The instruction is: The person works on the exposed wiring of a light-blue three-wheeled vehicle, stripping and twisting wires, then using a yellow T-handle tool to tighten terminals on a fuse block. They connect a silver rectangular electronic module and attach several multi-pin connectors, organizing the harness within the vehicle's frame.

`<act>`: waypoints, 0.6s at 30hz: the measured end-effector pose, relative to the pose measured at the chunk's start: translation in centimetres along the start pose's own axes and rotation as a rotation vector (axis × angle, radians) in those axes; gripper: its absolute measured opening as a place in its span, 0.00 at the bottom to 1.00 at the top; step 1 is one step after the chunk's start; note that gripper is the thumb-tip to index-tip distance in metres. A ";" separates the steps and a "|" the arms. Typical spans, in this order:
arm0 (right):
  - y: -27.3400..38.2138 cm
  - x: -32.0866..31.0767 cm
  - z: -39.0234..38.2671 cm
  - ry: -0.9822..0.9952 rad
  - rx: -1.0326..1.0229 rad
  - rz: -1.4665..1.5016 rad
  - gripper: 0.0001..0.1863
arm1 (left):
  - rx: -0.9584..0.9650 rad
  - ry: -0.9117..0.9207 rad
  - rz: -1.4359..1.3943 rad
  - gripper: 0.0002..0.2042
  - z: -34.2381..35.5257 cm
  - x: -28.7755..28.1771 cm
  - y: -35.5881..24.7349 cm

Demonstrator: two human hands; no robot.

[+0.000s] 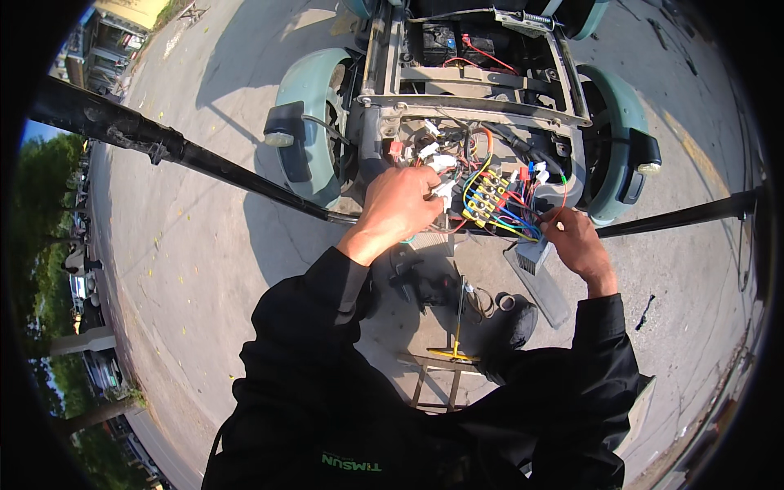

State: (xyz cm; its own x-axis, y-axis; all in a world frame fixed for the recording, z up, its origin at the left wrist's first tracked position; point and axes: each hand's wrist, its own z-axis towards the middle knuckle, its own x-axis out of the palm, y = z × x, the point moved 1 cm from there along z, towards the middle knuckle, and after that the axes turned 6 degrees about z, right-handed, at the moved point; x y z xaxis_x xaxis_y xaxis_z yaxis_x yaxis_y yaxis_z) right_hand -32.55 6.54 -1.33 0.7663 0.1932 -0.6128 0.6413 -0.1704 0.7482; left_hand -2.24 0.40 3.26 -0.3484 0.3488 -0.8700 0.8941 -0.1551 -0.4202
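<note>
My left hand (396, 202) is closed at the left of the wiring, its thumb and fingers pinching a white plastic wire connector (443, 193). On the right, my right hand (576, 243) pinches thin wires (539, 219) between thumb and fingertips; how many is too small to tell. Between the hands sits a yellow terminal block (487, 198) with dark screws and blue, red and yellow wires running off it. More white connectors (429, 150) lie loose beyond my left hand. A red connector (525, 173) and white ones cluster beyond my right hand.
The open vehicle frame (474, 104) spans the far side, with black batteries (439, 42) inside and green fenders (304, 122) either side. Black poles (237, 176) slant in from both sides. Below are a finned metal box (532, 255), a tape roll (506, 302) and a yellow-handled tool (454, 354).
</note>
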 end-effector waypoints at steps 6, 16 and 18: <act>0.1 0.2 0.1 -0.007 -0.020 -0.055 0.12 | 0.351 -0.177 -0.055 0.12 -0.4 2.0 1.2; 0.4 0.3 0.1 -0.001 0.016 -0.025 0.12 | 0.223 -0.401 0.147 0.06 1.7 3.1 0.6; 0.4 0.2 0.1 0.001 0.006 -0.072 0.12 | 0.248 -0.439 0.162 0.04 1.8 3.1 0.4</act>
State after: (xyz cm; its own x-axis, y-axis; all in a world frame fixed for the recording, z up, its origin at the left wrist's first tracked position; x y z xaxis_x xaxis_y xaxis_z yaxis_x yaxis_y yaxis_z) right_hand -32.12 6.46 -1.19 0.7178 0.2060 -0.6650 0.6953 -0.1620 0.7003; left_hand -3.50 -0.23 -0.08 -0.3439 -0.1091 -0.9326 0.8712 -0.4076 -0.2736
